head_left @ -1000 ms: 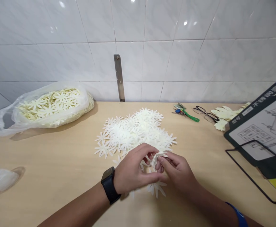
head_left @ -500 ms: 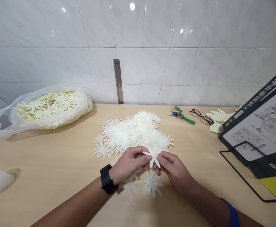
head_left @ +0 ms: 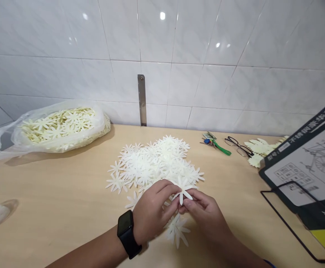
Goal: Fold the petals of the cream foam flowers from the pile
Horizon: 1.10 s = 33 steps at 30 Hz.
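Between my two hands is a white flower cutout (head_left: 183,190) with long narrow petals. My left hand (head_left: 158,204), a black watch on its wrist, pinches the cutout's left side with thumb and fingers. On the right side, my right hand (head_left: 204,212) grips it between thumb and bent fingers. Just beyond my hands lies a loose heap of similar white flower cutouts (head_left: 154,163). Nearer to me, below the hands, rests another flower cutout (head_left: 177,230), partly covered by my fingers.
At the back left lies an open plastic bag (head_left: 59,124) full of flower cutouts. Keys with a green strap (head_left: 221,148), eyeglasses (head_left: 239,146) and more pale cutouts (head_left: 258,147) lie back right. A printed box (head_left: 304,167) leans at right, behind a black wire frame (head_left: 283,219).
The view has tilted slightly. My left hand has rolled over, its watch face now showing, and its fingers have shifted on the flower cutout. The right hand keeps its hold.
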### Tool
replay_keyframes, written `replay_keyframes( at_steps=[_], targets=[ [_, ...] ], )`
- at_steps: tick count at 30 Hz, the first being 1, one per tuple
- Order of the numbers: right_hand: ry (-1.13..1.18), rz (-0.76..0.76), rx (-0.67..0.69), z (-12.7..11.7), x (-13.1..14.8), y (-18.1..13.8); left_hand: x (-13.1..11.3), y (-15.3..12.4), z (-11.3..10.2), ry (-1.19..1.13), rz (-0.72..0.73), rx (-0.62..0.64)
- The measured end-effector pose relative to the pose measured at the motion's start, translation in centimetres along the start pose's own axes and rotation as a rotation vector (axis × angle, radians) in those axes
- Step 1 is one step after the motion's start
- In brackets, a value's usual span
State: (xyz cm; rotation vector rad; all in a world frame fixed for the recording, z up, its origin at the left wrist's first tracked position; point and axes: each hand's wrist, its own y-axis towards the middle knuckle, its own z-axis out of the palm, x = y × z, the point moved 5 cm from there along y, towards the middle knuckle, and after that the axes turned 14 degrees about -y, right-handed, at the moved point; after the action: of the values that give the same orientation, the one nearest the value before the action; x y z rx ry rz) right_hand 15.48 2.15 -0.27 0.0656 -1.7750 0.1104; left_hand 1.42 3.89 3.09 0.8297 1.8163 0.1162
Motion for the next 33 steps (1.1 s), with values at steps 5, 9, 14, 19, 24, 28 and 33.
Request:
replay_keyframes(
  at_steps=[5,9,14,19,24,28,33],
  targets=[
    [0.021,0.053,-0.008,-0.2,0.0,0.2,-0.3,0.1,-0.2,0.024,0.062,0.029],
    [0.101,0.032,0.025,0.0,-0.3,0.2,-0.6,0.2,-0.6,0.058,0.131,0.041],
    [0.136,0.001,0.047,0.3,-0.7,0.2,-0.5,0.1,-0.6,0.122,0.182,0.059],
    [0.157,-0.012,0.049,0.6,-0.4,0.1,-0.4,0.0,-0.4,0.164,0.198,0.082],
    [0.109,-0.001,0.052,0.5,-0.5,0.1,-0.4,0.2,-0.6,0.133,0.179,0.091],
    [0.102,-0.019,0.063,0.3,-0.7,0.2,-0.3,0.4,-1.0,0.089,0.194,0.071],
    [0.124,-0.040,0.074,0.3,-0.7,0.2,-0.2,0.4,-1.1,0.057,0.270,0.071]
  ],
)
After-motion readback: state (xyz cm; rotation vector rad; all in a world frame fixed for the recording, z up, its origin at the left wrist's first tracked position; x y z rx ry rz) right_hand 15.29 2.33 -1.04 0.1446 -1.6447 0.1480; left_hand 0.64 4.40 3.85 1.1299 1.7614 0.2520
